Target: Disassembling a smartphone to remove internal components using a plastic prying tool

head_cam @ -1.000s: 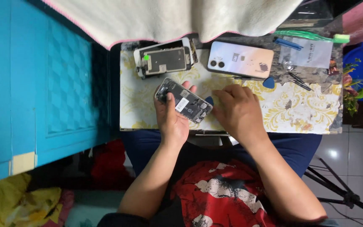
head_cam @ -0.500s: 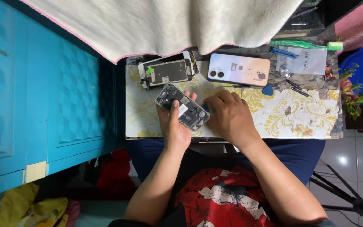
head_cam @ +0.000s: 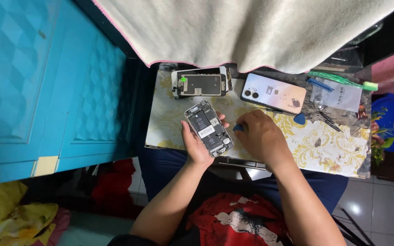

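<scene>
Three phones: one opened phone (head_cam: 208, 128) grasped in the left hand (head_cam: 198, 146) above the desk (head_cam: 169, 123); one screen assembly (head_cam: 201, 84); one pale phone (head_cam: 273, 93). Right hand (head_cam: 261, 136) clenched on, apparently, one blue pick (head_cam: 238, 128). One clear labelled bag (head_cam: 341, 95), far right.

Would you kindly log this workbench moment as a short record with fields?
Setting: small table with a yellow floral cover, beside a blue cabinet
Left hand: holds an opened phone body, insides facing up
Right hand: pinches a small blue tool next to the opened phone body
On table: detached screen assembly; pale phone lying back up; blue pick; tweezers
Above: cream cloth overhanging the far edge
</scene>
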